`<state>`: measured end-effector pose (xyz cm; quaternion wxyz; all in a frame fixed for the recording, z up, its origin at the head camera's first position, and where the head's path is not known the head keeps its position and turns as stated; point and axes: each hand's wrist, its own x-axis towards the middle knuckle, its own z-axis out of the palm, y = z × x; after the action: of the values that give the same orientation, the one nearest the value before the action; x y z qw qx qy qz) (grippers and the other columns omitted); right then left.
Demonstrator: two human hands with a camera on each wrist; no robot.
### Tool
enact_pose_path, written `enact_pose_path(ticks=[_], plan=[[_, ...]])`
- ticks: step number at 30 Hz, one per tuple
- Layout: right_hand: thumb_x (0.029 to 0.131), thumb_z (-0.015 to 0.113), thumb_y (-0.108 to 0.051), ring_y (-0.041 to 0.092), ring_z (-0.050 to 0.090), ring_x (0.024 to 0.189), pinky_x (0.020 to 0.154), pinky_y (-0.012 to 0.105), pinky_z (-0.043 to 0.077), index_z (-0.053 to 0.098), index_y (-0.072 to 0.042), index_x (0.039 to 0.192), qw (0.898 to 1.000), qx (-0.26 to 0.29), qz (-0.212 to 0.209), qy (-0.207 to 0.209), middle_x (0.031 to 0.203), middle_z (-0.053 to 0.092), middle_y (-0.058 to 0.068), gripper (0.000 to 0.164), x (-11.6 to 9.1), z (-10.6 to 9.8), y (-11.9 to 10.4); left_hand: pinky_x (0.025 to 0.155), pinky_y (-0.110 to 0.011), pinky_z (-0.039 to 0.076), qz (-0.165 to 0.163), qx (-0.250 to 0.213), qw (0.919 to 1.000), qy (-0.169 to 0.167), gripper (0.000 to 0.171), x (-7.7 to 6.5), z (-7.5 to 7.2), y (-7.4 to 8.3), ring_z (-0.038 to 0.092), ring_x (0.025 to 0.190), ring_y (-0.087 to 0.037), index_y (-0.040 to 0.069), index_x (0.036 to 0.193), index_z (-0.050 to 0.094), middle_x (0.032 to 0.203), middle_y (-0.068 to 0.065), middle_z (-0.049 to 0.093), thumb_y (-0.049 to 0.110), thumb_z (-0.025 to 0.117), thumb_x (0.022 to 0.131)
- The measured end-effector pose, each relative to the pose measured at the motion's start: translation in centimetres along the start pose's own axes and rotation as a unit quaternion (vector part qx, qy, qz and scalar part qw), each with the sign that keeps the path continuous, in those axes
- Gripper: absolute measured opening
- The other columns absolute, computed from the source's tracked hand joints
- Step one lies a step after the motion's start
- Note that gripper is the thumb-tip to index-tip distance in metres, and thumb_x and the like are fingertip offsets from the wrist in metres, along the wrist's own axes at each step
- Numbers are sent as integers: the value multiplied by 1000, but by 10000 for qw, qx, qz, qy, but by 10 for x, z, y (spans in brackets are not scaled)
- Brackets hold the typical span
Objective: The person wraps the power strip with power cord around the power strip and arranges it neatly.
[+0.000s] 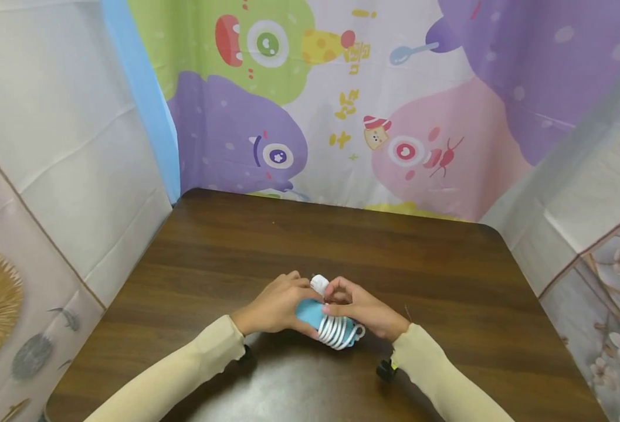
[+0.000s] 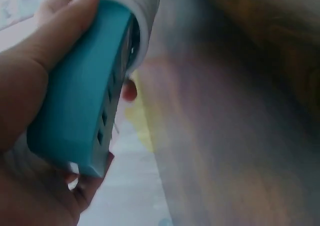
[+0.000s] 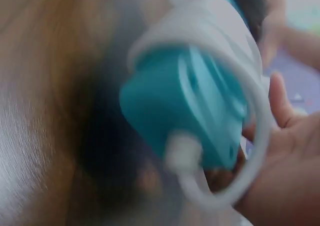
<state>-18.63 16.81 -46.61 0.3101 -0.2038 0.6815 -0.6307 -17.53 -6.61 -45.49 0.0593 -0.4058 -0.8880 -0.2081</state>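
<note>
A blue power strip (image 1: 310,312) is held above the table, with white cord (image 1: 335,334) wound in several turns round its right-hand half. My left hand (image 1: 280,305) grips the other end, thumb along the near side and fingers over the far side. In the left wrist view, the strip's teal casing (image 2: 82,91) shows dark slots along one side. The white plug (image 1: 319,284) sticks up between the hands. Curled fingers of my right hand (image 1: 366,309) pinch the cord close below the plug. The right wrist view shows the cord leaving the casing's end (image 3: 155,101) in a loop.
A dark brown wooden table (image 1: 236,240) lies under both hands. Behind it hangs a curtain (image 1: 336,170) with cartoon monsters, and pale cloths (image 1: 98,176) hang at the sides. Dark wrist-worn devices show below the sleeves, one under the right cuff (image 1: 386,370).
</note>
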Motion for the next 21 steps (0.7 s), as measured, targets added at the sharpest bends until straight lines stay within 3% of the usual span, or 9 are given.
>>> enact_pose_path(ticks=[2, 8, 17, 21], plan=[[88, 70, -19, 24, 58, 97, 77, 33, 49, 42, -2, 117, 9984, -539, -26, 139, 113, 62, 13, 43, 4, 3, 0, 69, -28, 35, -140, 166, 9998, 51, 62, 1, 5, 1, 42, 82, -10, 23, 106, 71, 100, 7, 62, 64, 78, 61], [86, 72, -13, 22, 59, 102, 79, 32, 49, 47, -5, 111, 9866, -1579, -247, 313, 117, 63, 7, 36, 14, 7, -1, 67, -28, 37, -642, 317, 9974, 2, 65, 4, 15, 1, 43, 80, -14, 17, 104, 69, 104, 1, 64, 61, 82, 58], [88, 70, -18, 12, 60, 101, 83, 30, 48, 59, -11, 102, 9454, -3199, -585, 233, 113, 65, 0, 19, 26, 11, -5, 67, -26, 39, -901, 13, 9954, -323, 61, 1, 22, -5, 45, 79, -13, 15, 102, 66, 97, 3, 64, 60, 80, 63], [90, 67, -28, 10, 58, 95, 82, 32, 47, 61, -18, 99, 9318, -3586, -360, 436, 108, 65, -4, 14, 27, 8, -4, 67, -25, 36, -869, -212, 9951, -418, 60, 3, 27, -10, 44, 77, -13, 13, 103, 67, 95, 4, 63, 60, 77, 67]])
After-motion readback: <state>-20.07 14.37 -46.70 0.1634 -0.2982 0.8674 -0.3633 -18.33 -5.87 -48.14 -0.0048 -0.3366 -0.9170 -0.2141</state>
